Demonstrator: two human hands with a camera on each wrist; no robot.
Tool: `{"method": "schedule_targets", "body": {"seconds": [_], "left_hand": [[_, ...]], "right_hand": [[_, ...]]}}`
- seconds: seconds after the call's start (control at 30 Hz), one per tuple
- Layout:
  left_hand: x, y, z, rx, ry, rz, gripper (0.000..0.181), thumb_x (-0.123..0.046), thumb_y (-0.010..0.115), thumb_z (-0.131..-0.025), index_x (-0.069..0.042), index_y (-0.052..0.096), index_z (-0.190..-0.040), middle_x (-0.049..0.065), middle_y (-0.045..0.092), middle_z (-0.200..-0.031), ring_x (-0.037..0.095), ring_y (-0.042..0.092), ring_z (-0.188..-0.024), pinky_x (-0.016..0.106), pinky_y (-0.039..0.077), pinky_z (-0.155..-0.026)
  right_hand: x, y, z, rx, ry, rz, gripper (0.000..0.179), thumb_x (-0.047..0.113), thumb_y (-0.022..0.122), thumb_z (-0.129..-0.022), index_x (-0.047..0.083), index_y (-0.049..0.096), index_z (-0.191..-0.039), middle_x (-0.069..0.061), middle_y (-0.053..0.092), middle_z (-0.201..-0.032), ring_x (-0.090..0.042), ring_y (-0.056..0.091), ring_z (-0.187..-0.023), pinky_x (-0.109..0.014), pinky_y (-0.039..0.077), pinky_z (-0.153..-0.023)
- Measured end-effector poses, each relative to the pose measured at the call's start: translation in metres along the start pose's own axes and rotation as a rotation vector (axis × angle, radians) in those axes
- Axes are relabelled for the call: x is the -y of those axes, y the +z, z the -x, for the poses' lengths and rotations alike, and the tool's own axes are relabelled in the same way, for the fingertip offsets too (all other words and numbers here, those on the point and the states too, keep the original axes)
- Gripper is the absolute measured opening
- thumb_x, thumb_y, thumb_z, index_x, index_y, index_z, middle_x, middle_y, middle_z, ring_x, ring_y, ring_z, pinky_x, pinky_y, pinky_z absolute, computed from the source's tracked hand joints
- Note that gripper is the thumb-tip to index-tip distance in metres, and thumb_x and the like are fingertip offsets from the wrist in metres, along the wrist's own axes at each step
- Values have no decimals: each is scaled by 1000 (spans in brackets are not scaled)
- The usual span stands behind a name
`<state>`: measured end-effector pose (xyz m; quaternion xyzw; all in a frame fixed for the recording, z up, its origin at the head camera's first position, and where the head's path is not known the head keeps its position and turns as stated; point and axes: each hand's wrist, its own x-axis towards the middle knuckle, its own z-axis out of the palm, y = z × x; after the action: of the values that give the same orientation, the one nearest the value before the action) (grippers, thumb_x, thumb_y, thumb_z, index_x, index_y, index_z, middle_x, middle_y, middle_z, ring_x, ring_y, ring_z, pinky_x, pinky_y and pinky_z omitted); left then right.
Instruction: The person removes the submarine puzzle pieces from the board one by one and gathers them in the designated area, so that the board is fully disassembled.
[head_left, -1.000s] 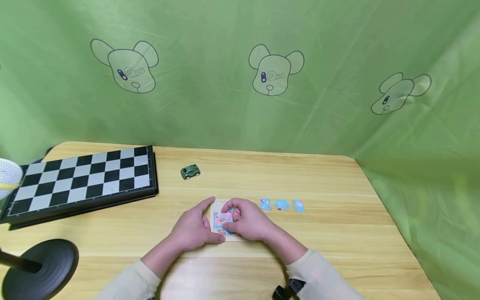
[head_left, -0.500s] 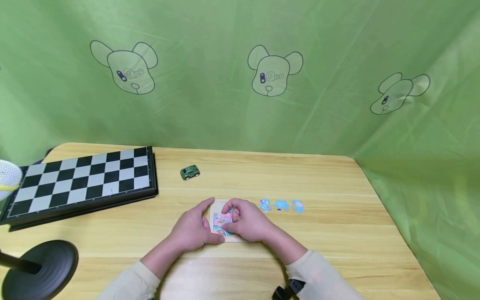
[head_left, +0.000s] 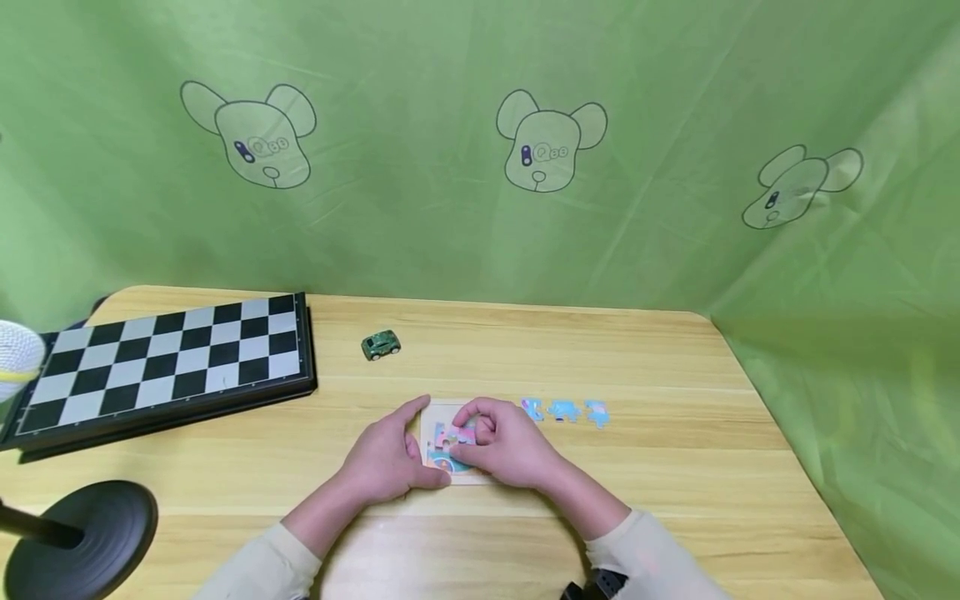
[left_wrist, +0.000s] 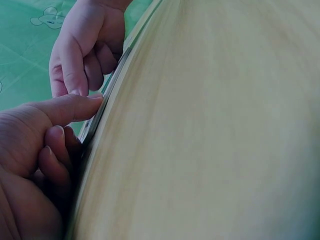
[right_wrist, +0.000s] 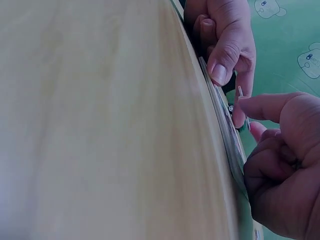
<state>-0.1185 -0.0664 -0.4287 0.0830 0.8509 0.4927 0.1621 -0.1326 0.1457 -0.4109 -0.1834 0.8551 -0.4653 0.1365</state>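
A small wooden puzzle board with a pink and blue picture lies in front of me. My left hand holds its left side, index finger at the far corner and thumb at the near one. Over the board, my right hand pinches a puzzle piece between thumb and index finger. In the right wrist view, the piece shows edge-on as a thin, tilted sliver above the board. The right hand covers the board's right part. Three loose blue puzzle pieces lie in a row beyond the right hand.
A folded black-and-white chessboard lies at the left, with a round black stand base nearer me. A green toy car stands behind the puzzle board. Green cloth hangs behind the wooden table.
My right hand has shifted slightly right with the pinched piece, now partly covering the nearest loose piece. A pale bare patch shows at the picture's left side. The left hand stays put.
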Motion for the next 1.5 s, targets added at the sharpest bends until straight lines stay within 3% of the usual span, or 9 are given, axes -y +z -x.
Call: {"method": "schedule_targets", "body": {"seconds": [0.4,0.7,0.87,1.03,1.5], "left_hand": [[-2,-1,0,-7,3,-8,113,-23,95,-62,-9,33,-155,2,59,-65,18,55,-52,35,43,-51],[-2,0,-1,-15,12,-13,113,-23,95,-62,-8,34,-155,2,58,-64,18,55,-53,35,43,-53],[-4,0,-1,-20,8,-10,113,-22,96,-61,-9,34,-155,2,57,-64,18,53,-53,35,42,-54],[-5,0,0,-23,10,-1,113,-21,96,-60,-9,35,-154,3,56,-64,18,53,-53,35,42,-54],[-2,1,1,-17,0,-4,113,-22,96,-61,-8,34,-155,2,58,-64,18,54,-53,35,43,-54]], "right_hand": [[-9,-25,23,-40,15,-23,27,9,81,-83,7,66,-105,7,32,-59,-8,32,-53,-34,46,-80],[-20,-41,36,-74,19,-4,27,12,82,-83,6,67,-104,7,31,-60,-7,29,-54,-43,40,-100],[-26,-50,44,-98,35,33,27,12,83,-82,7,68,-103,7,32,-60,-7,31,-55,-35,44,-86],[-33,-58,51,-111,58,52,27,13,84,-81,9,69,-103,6,35,-61,-8,33,-56,-31,40,-73],[-52,-72,57,-86,77,59,31,16,84,-81,6,68,-106,5,33,-61,-8,32,-54,-31,41,-75]]}}
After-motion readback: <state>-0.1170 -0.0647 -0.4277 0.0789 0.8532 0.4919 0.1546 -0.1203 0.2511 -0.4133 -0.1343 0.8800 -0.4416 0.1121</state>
